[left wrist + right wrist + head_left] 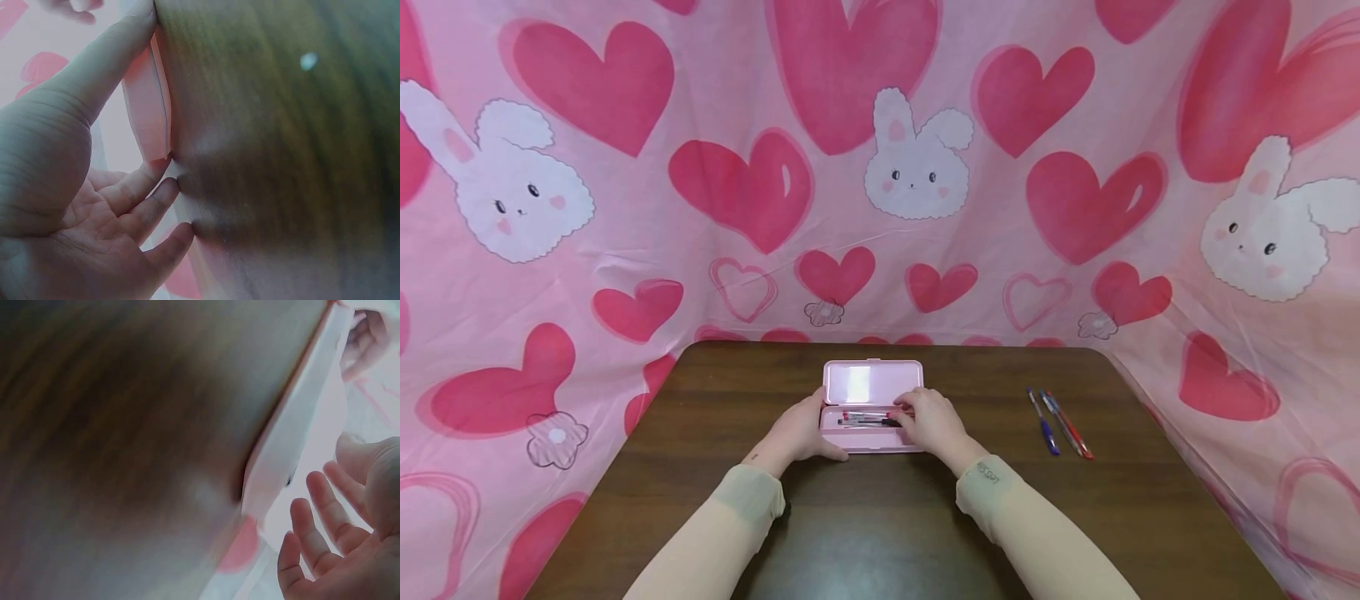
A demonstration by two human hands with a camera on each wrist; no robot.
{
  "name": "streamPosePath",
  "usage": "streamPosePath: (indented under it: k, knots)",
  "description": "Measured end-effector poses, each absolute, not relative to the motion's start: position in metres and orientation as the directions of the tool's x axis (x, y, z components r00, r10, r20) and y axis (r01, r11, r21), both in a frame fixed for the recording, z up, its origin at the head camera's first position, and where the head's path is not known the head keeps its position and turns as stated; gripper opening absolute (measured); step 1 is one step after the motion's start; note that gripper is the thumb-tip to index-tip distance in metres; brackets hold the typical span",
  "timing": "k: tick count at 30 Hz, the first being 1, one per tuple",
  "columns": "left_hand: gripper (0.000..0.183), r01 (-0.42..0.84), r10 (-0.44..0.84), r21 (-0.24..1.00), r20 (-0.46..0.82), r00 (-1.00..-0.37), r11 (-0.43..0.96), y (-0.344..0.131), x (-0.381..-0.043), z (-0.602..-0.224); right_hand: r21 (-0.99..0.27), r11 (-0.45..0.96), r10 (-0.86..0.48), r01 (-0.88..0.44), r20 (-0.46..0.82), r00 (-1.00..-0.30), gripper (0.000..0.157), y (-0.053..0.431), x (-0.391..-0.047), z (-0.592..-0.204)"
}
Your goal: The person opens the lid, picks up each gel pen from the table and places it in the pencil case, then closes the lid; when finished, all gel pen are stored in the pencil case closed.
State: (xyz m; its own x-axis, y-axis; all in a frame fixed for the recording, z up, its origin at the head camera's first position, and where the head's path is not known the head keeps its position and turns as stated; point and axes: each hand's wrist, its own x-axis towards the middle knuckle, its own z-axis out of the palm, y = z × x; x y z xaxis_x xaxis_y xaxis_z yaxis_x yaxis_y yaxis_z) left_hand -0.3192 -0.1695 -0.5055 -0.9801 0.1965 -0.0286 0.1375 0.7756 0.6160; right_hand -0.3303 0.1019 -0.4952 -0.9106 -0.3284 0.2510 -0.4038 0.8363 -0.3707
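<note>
A pink pencil case (872,443) lies on the table with its lid (891,383) raised at the back. Several pens (867,418), some with red and black parts, lie lengthwise inside it. My left hand (799,429) holds the case's left end, thumb at the front corner and fingers toward the back; in the left wrist view the thumb and fingers span that end. Over the right part of the case is my right hand (934,423), its thumb and forefinger beside the pen ends. The right wrist view shows its fingers (303,519) spread and loosely bent.
To the right on the brown wooden table (880,517) lie a blue pen (1045,425) and, beside it, a few more pens (1067,425) with red and blue parts. A pink cloth (737,108) with hearts and rabbits hangs behind and at both sides.
</note>
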Motion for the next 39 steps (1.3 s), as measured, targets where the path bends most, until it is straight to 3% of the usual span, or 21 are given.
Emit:
streamPosePath:
  k: [10, 39]
  knots:
    - [0.125, 0.128, 0.196, 0.626, -0.04, -0.98, 0.769, -0.169, -0.32, -0.507, -0.431, 0.841, -0.208, -0.326, 0.298, -0.932, 0.038, 0.147, -0.334, -0.487]
    - [0.122, 0.125, 0.199, 0.635, -0.046, -0.979, 0.762, -0.168, -0.319, -0.507, -0.402, 0.905, 0.014, -0.139, 0.355, -0.935, 0.043, 0.283, -0.32, -0.495]
